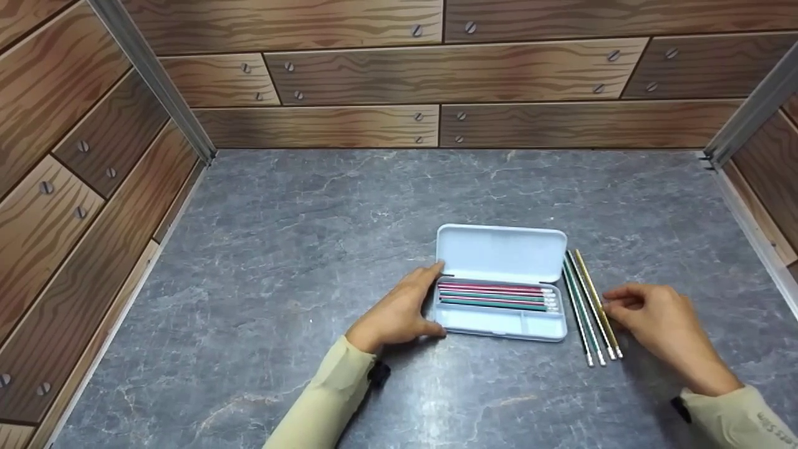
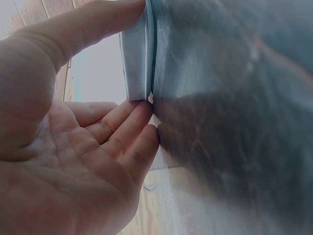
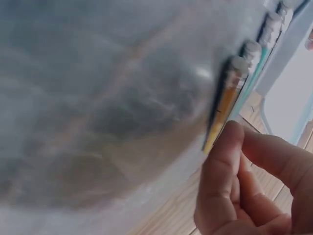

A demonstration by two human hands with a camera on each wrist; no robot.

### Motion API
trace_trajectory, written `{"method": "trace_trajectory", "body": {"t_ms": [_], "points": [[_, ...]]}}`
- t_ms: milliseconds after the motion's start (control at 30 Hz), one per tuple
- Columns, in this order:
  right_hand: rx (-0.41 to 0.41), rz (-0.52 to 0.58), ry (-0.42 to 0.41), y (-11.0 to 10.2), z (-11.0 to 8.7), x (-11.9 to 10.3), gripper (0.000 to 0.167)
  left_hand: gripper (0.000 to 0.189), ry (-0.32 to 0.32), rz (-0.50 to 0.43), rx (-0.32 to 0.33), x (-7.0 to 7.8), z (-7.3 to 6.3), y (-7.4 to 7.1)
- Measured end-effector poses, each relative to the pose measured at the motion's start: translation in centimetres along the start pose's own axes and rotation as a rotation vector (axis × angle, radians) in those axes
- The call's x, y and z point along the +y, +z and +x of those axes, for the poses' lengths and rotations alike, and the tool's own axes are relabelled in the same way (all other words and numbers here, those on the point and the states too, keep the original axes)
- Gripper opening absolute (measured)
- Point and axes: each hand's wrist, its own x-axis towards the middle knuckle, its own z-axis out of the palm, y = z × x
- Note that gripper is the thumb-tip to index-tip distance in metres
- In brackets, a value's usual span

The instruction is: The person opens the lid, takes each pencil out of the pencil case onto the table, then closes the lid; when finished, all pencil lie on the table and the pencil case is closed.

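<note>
A light blue pencil case (image 1: 480,322) lies with its lid folded back, and several pink and green pencils (image 1: 492,296) lie side by side in its long compartment. My left hand (image 1: 399,312) holds the case's left end, thumb at the front corner and fingers at the back. In the left wrist view, the thumb and fingertips touch the case wall (image 2: 136,63). Right of the case lies a loose row of green and gold pencils (image 1: 580,305). My right hand (image 1: 664,324) pinches the outermost gold pencil (image 3: 225,105) between thumb and forefinger, partway along its length.
The grey marbled table (image 1: 299,249) surrounds the case and loose pencils. Wood-patterned panels (image 1: 349,75) wall off the back and both sides. A smaller compartment (image 1: 543,324) sits at the case's front right. The raised lid (image 1: 502,252) lies behind the case body.
</note>
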Motion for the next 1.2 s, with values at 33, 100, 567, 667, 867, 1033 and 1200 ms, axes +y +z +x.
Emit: {"method": "trace_trajectory", "body": {"t_ms": [33,100,567,667,867,1033,1200], "points": [[0.028,-0.007,-0.02,0.0,0.1,-0.2,0.029,0.118,0.001,0.002,0.001,0.0,0.0,0.0],[0.078,-0.01,-0.06,0.1,0.4,-0.7,0.027,0.118,0.001,0.006,0.002,0.0,0.0,0.0],[0.061,0.07,-0.381,3.3,2.1,-4.6,0.029,0.118,-0.022,0.016,0.003,0.1,0.1,0.1],[0.035,0.014,-0.483,4.1,2.5,-5.2,0.027,0.118,-0.025,0.018,0.001,0.1,0.0,0.1],[0.057,-0.127,-0.647,5.8,2.7,-6.2,0.026,0.116,-0.011,0.024,0.002,0.2,0.0,0.2],[0.067,-0.213,-0.67,6.3,2.6,-6.9,0.022,0.116,-0.013,0.022,0.007,0.3,-0.1,0.2],[0.051,-0.269,-0.682,6.2,2.7,-7.3,0.019,0.117,-0.022,0.007,0.01,0.3,-0.1,0.2]]}}
